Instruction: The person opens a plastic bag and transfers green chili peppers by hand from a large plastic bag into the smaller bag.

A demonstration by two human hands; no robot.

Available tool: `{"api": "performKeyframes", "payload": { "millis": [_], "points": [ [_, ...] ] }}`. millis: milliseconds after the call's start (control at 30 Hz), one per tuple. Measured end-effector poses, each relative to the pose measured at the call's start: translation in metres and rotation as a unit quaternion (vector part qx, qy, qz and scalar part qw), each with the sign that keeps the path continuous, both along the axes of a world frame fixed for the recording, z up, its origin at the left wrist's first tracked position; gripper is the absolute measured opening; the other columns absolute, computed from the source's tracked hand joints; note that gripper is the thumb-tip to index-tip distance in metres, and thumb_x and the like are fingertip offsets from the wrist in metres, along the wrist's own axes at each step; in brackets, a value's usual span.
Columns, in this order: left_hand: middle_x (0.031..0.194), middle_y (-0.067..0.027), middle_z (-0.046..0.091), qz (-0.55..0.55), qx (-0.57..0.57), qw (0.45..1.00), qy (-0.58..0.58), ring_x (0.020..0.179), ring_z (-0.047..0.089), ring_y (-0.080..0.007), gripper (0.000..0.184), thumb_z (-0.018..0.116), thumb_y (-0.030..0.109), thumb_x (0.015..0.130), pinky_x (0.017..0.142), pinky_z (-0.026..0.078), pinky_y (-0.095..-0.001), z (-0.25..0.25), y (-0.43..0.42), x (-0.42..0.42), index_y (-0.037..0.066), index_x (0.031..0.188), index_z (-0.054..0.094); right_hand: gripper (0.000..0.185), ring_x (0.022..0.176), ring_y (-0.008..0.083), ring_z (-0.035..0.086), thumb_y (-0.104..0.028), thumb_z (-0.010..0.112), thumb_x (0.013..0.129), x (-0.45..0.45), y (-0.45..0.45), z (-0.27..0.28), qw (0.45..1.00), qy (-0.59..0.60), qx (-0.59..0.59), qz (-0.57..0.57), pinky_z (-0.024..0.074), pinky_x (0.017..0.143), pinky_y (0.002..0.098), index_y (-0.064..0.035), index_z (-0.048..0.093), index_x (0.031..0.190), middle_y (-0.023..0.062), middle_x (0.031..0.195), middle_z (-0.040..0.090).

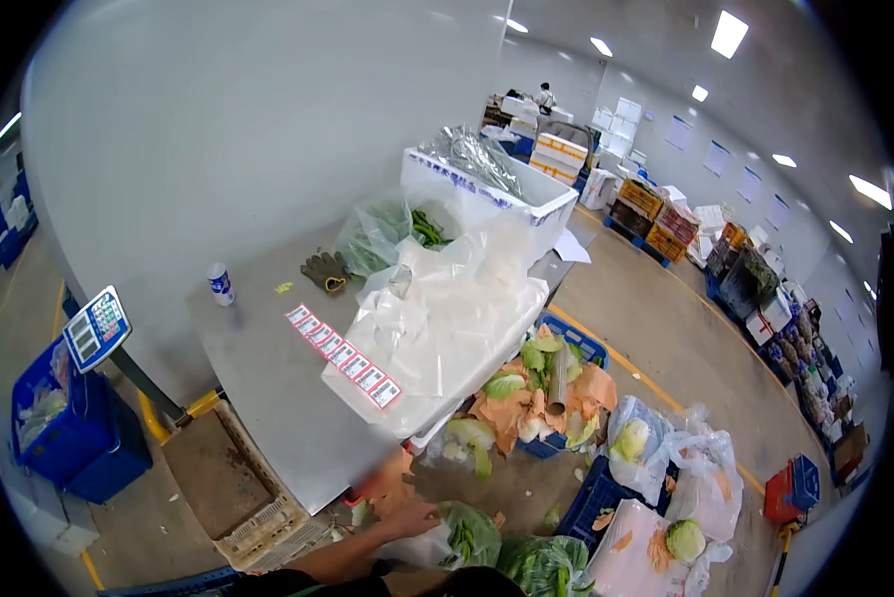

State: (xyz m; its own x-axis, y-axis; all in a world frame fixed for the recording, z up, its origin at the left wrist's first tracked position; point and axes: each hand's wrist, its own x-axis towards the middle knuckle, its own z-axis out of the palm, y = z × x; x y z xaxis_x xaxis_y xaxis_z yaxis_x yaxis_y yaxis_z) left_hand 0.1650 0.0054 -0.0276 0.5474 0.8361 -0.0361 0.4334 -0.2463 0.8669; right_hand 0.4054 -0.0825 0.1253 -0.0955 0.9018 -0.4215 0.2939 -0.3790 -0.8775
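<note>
My left hand (412,519) reaches in from the bottom, its fingers curled at the upper edge of a clear plastic bag (475,535) with long green peppers in it. Another clear bag of green vegetables (545,565) lies to the right. Beyond my left hand are a crumpled piece of orange-brown paper (395,488) and a blurred reddish patch by the metal table's corner. My right hand does not show. On the metal table (258,398) a strip of red-edged labels (343,356) lies along a white plastic-covered bundle (437,318).
A dark glove (325,270), a can (220,285), an open bag of green peppers (377,237) and a white foam box (472,189) stand on the table. A scale display (97,328) rises at left. Blue crates (596,502), cabbage leaves and bagged cabbages (636,443) crowd the floor at right.
</note>
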Motion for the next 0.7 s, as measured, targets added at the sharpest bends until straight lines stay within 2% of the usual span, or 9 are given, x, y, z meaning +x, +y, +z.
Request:
{"api": "performKeyframes", "payload": {
  "millis": [100, 200, 267, 333, 467, 500, 600, 667, 700],
  "points": [
    [0.078, -0.0155, 0.066, -0.02, 0.03, 0.99, 0.139, 0.074, 0.064, -0.0317, 0.019, 0.059, 0.018, 0.076, 0.067, 0.05, -0.0405, -0.04, -0.015, -0.024, 0.004, 0.087, 0.066, 0.013, 0.071, 0.0324, 0.058, -0.006, 0.052, 0.082, -0.015, -0.008, -0.03, 0.998, -0.006, -0.015, 0.054, 0.0466, 0.067, 0.0393, -0.0024, 0.059, 0.092, 0.0169, 0.079, 0.061],
    [0.073, -0.0177, 0.064, -0.095, 0.052, 0.962, 0.25, 0.071, 0.063, -0.0355, 0.014, 0.057, 0.013, 0.07, 0.064, 0.049, -0.0499, -0.169, -0.036, -0.058, 0.002, 0.072, 0.066, 0.012, 0.071, 0.0335, 0.058, -0.006, 0.052, 0.081, -0.007, -0.051, -0.062, 0.992, -0.029, -0.01, 0.122, 0.0464, 0.066, 0.0401, -0.0031, 0.059, 0.091, 0.0176, 0.078, 0.061],
    [0.078, -0.0167, 0.065, -0.156, -0.003, 0.907, 0.391, 0.072, 0.064, -0.0341, 0.013, 0.056, 0.012, 0.072, 0.062, 0.05, -0.0461, -0.103, -0.044, -0.068, 0.004, 0.075, 0.066, 0.012, 0.07, 0.0343, 0.057, -0.006, 0.052, 0.081, -0.008, -0.08, -0.059, 0.986, -0.045, -0.017, 0.162, 0.0463, 0.066, 0.0406, -0.0035, 0.059, 0.09, 0.018, 0.078, 0.06],
    [0.081, -0.0204, 0.065, -0.149, -0.075, 0.891, 0.423, 0.078, 0.064, -0.0362, 0.014, 0.053, 0.011, 0.074, 0.069, 0.051, -0.0462, -0.126, -0.046, -0.07, 0.005, 0.078, 0.066, 0.008, 0.067, 0.0332, 0.057, -0.005, 0.052, 0.081, -0.007, -0.084, -0.031, 0.978, -0.079, -0.062, 0.185, 0.0458, 0.064, 0.0399, -0.0006, 0.057, 0.086, 0.0178, 0.074, 0.059],
    [0.088, -0.0209, 0.062, -0.138, -0.112, 0.9, 0.399, 0.083, 0.062, -0.0374, 0.018, 0.057, 0.011, 0.075, 0.071, 0.05, -0.0455, -0.166, -0.07, -0.052, 0.002, 0.09, 0.061, 0.026, 0.073, 0.0144, 0.06, -0.01, 0.057, 0.085, 0.007, -0.124, -0.102, 0.991, 0.044, -0.099, 0.083, 0.0477, 0.067, 0.0288, -0.0021, 0.059, 0.11, 0.0083, 0.081, 0.066],
    [0.091, -0.0205, 0.062, -0.134, -0.126, 0.904, 0.386, 0.084, 0.062, -0.0375, 0.022, 0.059, 0.012, 0.075, 0.072, 0.05, -0.0453, -0.178, -0.079, -0.042, 0.001, 0.094, 0.06, 0.026, 0.074, 0.0121, 0.06, -0.012, 0.057, 0.087, 0.017, -0.113, -0.106, 0.973, 0.11, -0.196, 0.061, 0.0476, 0.066, 0.0275, -0.0022, 0.06, 0.111, 0.0074, 0.079, 0.066],
    [0.103, -0.0179, 0.057, -0.159, -0.175, 0.895, 0.378, 0.088, 0.059, -0.0379, 0.038, 0.064, 0.02, 0.077, 0.073, 0.047, -0.0476, -0.207, -0.103, 0.005, 0.01, 0.111, 0.052, 0.031, 0.071, 0.0152, 0.061, -0.015, 0.061, 0.085, 0.041, -0.118, -0.205, 0.938, 0.193, -0.255, -0.131, 0.0477, 0.066, 0.0274, 0.0003, 0.058, 0.112, 0.01, 0.075, 0.065],
    [0.115, -0.0178, 0.051, -0.148, -0.217, 0.896, 0.359, 0.096, 0.056, -0.0374, 0.059, 0.068, 0.027, 0.075, 0.077, 0.047, -0.0464, -0.238, -0.124, 0.035, 0.013, 0.126, 0.04, 0.049, 0.081, 0.0205, 0.062, -0.021, 0.067, 0.081, 0.068, -0.095, -0.288, 0.985, -0.077, -0.139, -0.068, 0.0477, 0.07, 0.0305, 0.0032, 0.05, 0.12, 0.0159, 0.086, 0.064],
    [0.119, -0.0177, 0.048, -0.119, -0.22, 0.909, 0.334, 0.097, 0.056, -0.0375, 0.063, 0.069, 0.027, 0.075, 0.078, 0.047, -0.0458, -0.253, -0.129, 0.052, 0.015, 0.129, 0.038, 0.073, 0.104, 0.0303, 0.055, -0.025, 0.073, 0.074, 0.087, -0.1, -0.36, 0.978, -0.206, 0.005, -0.039, 0.0446, 0.08, 0.0356, 0.0017, 0.037, 0.131, 0.0241, 0.112, 0.055]
  ]
}}
